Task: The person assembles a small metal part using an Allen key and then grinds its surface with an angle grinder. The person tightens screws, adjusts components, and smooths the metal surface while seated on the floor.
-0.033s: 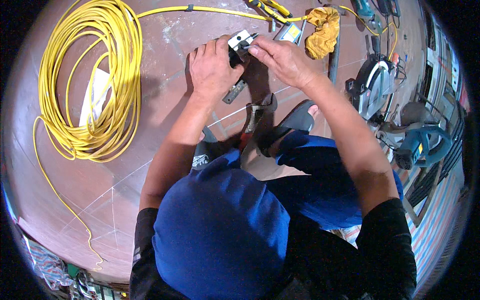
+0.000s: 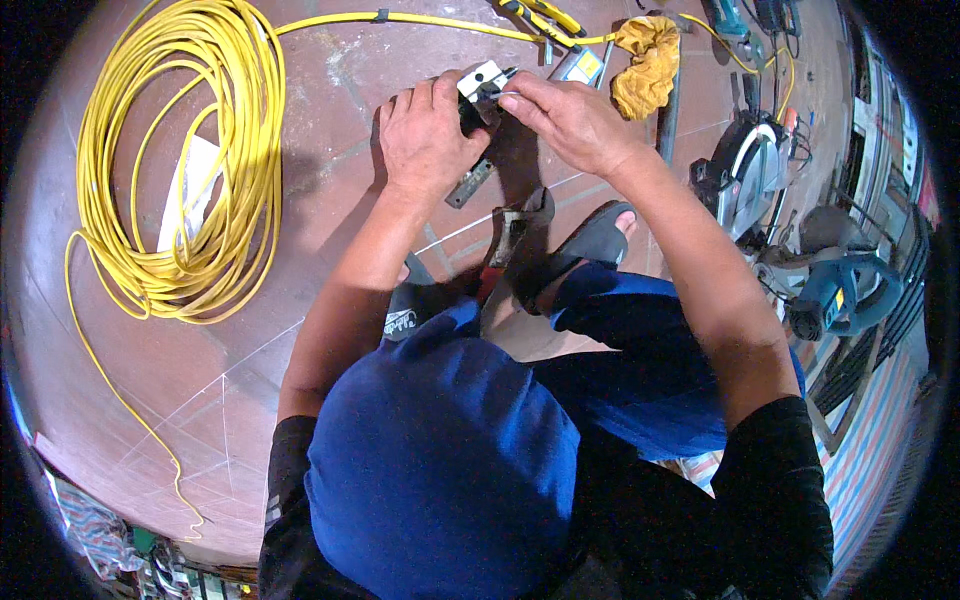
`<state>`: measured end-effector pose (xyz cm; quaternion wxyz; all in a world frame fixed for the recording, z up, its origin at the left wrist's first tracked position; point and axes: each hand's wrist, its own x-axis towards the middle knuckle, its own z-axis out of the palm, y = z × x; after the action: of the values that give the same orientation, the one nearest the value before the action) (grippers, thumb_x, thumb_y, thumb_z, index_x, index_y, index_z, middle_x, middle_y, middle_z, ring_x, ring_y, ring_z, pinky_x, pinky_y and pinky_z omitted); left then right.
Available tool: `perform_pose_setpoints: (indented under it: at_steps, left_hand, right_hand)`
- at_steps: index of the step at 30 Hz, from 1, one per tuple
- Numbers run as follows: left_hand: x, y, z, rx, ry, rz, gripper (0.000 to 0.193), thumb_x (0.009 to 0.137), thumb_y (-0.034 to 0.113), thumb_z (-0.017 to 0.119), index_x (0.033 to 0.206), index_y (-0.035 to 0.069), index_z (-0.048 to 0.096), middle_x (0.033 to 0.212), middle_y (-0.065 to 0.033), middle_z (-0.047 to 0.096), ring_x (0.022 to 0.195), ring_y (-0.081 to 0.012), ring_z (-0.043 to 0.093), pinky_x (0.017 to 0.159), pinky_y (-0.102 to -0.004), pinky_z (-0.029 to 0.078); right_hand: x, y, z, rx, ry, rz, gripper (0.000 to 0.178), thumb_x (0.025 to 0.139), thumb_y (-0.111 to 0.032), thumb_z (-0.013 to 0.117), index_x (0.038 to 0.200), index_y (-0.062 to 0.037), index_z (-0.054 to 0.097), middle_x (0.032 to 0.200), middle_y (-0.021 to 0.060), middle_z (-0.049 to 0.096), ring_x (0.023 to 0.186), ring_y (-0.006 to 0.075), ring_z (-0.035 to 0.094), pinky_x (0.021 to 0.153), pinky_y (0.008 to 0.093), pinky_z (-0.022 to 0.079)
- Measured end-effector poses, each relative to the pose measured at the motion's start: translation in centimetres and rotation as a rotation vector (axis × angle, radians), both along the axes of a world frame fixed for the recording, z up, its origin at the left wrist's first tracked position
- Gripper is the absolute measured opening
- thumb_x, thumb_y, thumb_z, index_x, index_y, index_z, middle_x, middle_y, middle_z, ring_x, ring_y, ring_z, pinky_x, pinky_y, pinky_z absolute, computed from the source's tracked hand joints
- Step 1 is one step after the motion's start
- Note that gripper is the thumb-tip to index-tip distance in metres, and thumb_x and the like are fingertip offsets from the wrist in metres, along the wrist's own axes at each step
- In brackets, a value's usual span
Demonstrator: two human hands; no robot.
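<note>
My left hand (image 2: 425, 135) is closed around the side of a small block (image 2: 482, 78) with a white top and dark sides, and steadies it over the tiled floor. Against the block's right edge, my right hand (image 2: 575, 120) pinches a thin, pale, wire-like piece; its exact kind is too small to tell. Below my left palm shows a dark flat metal bar (image 2: 470, 185) with holes. Between my feet lies a tool with a red handle (image 2: 490, 280) and a dark head (image 2: 522, 210), partly shaded.
A big coil of yellow cable (image 2: 255, 170) lies at left, a white sheet (image 2: 190, 195) inside it. Beyond my right hand are a yellow-orange cloth (image 2: 645, 70) and a yellow-and-black tool (image 2: 545, 20). Power tools, including a circular saw (image 2: 745, 170) and a teal one (image 2: 840, 295), line the right side.
</note>
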<state>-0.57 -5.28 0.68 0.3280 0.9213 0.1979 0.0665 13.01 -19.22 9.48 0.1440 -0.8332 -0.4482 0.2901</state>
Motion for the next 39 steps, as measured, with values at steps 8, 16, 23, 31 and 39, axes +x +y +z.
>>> perform_pose_setpoints:
  at_steps: [8,16,23,31,39]
  left_hand:
    - [0.4,0.2,0.7,0.005,0.044,-0.024,0.073,0.068,0.040,0.084,0.130,0.011,0.060,0.113,-0.0142,0.069,0.106,-0.0347,0.065,0.091,-0.0525,0.048]
    - [1.3,0.0,0.2,0.027,0.035,-0.028,0.069,0.070,0.051,0.084,0.119,0.009,0.062,0.103,-0.0138,0.070,0.098,-0.0336,0.069,0.086,-0.0526,0.048]
    - [1.2,-0.3,0.1,0.065,0.006,-0.006,0.063,0.064,0.049,0.088,0.107,0.010,0.064,0.096,-0.0091,0.068,0.092,-0.0285,0.066,0.080,-0.0460,0.047]
    - [1.4,-0.2,-0.5,0.072,-0.066,0.038,0.062,0.067,0.053,0.081,0.110,0.011,0.066,0.092,-0.0049,0.065,0.085,-0.0254,0.064,0.076,-0.0433,0.046]
    - [1.3,0.0,-1.0,0.106,0.019,-0.036,0.041,0.080,0.030,0.066,0.117,0.012,0.066,0.093,-0.0053,0.065,0.082,-0.0256,0.064,0.072,-0.0430,0.047]
  right_hand:
    - [2.7,1.3,0.6,-0.120,-0.221,0.404,0.027,0.102,-0.038,0.058,0.107,-0.0121,0.060,0.086,0.0140,0.068,0.084,0.0377,0.069,0.072,0.0473,0.055]
    - [5.9,4.6,1.8,-0.279,-0.191,0.802,0.027,0.102,-0.038,0.056,0.103,-0.0113,0.054,0.084,0.0124,0.068,0.084,0.0375,0.070,0.069,0.0491,0.055]
    - [6.5,3.8,1.3,-0.284,-0.078,0.838,0.041,0.100,-0.052,0.054,0.102,-0.0115,0.055,0.086,0.0114,0.062,0.084,0.0346,0.069,0.069,0.0476,0.055]
    - [8.0,5.7,0.8,-0.301,0.065,0.905,0.040,0.100,-0.050,0.056,0.094,-0.0109,0.058,0.079,0.0109,0.063,0.075,0.0322,0.070,0.064,0.0466,0.055]
    - [6.0,5.9,2.0,-0.428,-0.005,0.793,0.038,0.099,-0.048,0.060,0.091,-0.0105,0.060,0.069,0.0119,0.063,0.065,0.0331,0.070,0.056,0.0448,0.055]
